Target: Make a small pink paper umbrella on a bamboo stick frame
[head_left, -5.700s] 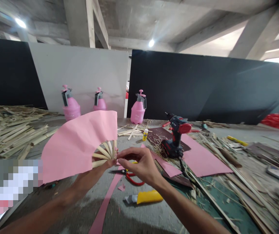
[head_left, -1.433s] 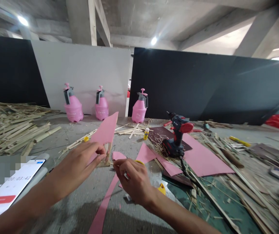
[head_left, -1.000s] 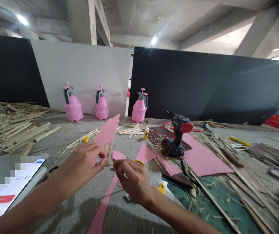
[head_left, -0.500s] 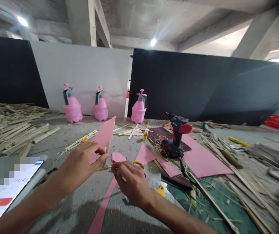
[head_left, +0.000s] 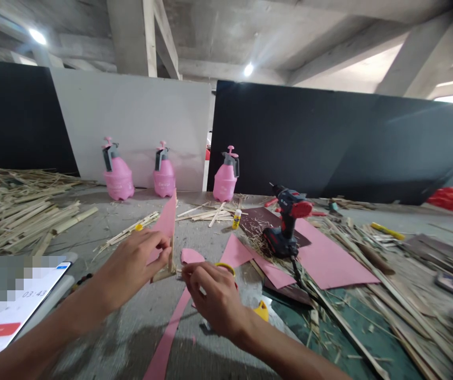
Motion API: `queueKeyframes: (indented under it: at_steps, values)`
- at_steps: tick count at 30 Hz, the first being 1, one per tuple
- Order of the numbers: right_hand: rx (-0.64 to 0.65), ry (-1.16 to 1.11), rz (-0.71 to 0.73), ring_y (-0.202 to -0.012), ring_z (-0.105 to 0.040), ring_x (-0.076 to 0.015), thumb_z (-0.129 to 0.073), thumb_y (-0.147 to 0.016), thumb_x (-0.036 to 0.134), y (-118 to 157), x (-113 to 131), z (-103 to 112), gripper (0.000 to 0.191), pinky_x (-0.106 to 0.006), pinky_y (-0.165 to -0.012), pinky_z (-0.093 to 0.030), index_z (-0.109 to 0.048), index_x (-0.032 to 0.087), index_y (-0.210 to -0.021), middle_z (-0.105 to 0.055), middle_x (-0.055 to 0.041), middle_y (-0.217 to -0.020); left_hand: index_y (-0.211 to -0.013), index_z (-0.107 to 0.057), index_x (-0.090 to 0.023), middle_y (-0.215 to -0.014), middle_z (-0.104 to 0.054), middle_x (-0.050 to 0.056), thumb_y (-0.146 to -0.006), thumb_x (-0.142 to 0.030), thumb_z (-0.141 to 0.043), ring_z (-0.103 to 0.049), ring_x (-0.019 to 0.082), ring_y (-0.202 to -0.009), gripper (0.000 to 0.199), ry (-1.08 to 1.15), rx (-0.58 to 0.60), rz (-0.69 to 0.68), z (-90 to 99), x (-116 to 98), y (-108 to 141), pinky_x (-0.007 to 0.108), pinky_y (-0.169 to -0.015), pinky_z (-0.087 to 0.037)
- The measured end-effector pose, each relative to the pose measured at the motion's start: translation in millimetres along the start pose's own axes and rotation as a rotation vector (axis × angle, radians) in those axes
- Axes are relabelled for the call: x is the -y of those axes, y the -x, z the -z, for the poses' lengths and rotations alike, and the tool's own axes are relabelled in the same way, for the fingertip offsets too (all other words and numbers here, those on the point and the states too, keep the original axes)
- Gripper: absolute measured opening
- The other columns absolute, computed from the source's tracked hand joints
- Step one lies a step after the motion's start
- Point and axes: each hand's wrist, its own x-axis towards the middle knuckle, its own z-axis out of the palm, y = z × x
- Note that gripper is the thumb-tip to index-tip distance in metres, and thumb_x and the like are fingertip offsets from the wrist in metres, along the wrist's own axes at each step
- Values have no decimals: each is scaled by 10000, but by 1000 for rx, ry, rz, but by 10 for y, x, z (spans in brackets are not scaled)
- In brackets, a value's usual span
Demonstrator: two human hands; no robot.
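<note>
My left hand (head_left: 137, 261) pinches a pink paper piece (head_left: 167, 217) edged with thin bamboo strips (head_left: 172, 253); it stands upright, its point toward the back. Close by on the right, my right hand (head_left: 215, 298) is closed, thumb and fingers pressed together at the lower corner of the strips. Whatever sits in that pinch is too small to make out. Behind the right hand lies a small pink scrap (head_left: 190, 256), and a yellow loop handle (head_left: 227, 267) is partly hidden by the knuckles. A long pink paper strip (head_left: 167, 338) runs below both hands.
A cordless drill (head_left: 290, 216) stands on the right among pink sheets (head_left: 329, 258) and shavings. A glue stick (head_left: 236, 219) is upright mid-table. Three pink spray bottles (head_left: 224, 182) line the back. Bamboo strips (head_left: 52, 221) and a phone (head_left: 16, 311) are at left.
The pink paper piece has turned in my left hand, its tip swinging left and its face narrowing, so more of the bamboo edge shows. My right hand has hardly moved.
</note>
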Motion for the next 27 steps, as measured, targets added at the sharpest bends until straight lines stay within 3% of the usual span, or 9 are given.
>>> queueKeyframes:
  at_steps: [15, 20, 24, 27]
  values:
    - [13, -28, 6, -775, -720, -163, -499, -951, 18, -12, 25, 37, 224, -245, -656, -499, -536, 196, -820, -735, -39, -833, -803, -554, -191, -753, -611, -12, -932, -127, -502, -589, 178, -731, 154, -147, -82, -227, -41, -14, 4, 300, -711, -421]
    - [-66, -116, -171, -684, -705, -148, -573, -920, 45, -44, 56, 9, 168, -244, -637, -551, -616, 203, -957, -738, -24, -819, -869, -570, -204, -797, -630, -15, -993, -197, -511, -612, 175, -782, 138, -93, -101, -227, -17, 32, 30, 304, -750, -442]
    - [-117, -369, -386, -700, -688, -121, -621, -901, 105, -73, 57, -17, 326, -211, -633, -595, -643, 244, -1195, -711, -9, -869, -959, -581, -220, -875, -665, -10, -982, -248, -579, -635, 181, -845, 36, -81, -192, -203, 42, 67, 53, 309, -771, -457]
    - [-127, -505, -492, -690, -646, -106, -626, -905, 153, -101, 59, -3, 339, -187, -599, -580, -658, 267, -1222, -674, 0, -864, -1058, -583, -219, -947, -686, 1, -963, -211, -612, -638, 189, -920, 100, -112, -197, -313, 71, 6, 61, 337, -855, -455]
